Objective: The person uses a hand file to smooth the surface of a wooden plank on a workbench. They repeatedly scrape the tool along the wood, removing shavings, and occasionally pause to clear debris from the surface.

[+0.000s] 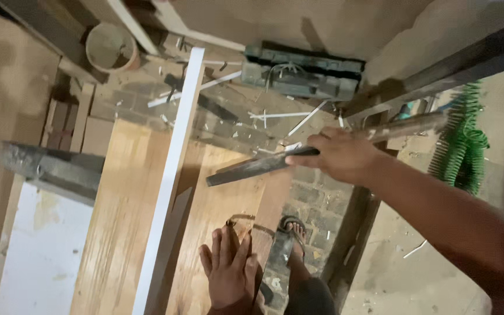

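Flat file poised over a wooden board's far edge, one hand bracing the board.

The big wooden board [123, 233] leans up from the brick floor [316, 198], a long white strip [173, 157] lying along its length near the middle. The right hand [345, 156] reaches in from the right with the arm stretched out, fingers wrapped tight around one end of a dark flat file [258, 168], whose blade angles down to hover near the board's top right corner. The left hand [228, 274] lies flat on the board's near right edge, fingers together and extended, pressing it steady beside a sandalled foot [293, 230]. By my reading the filing stroke is just being lined up; next the blade wants setting squarely on the edge while the bracing hand holds firm.
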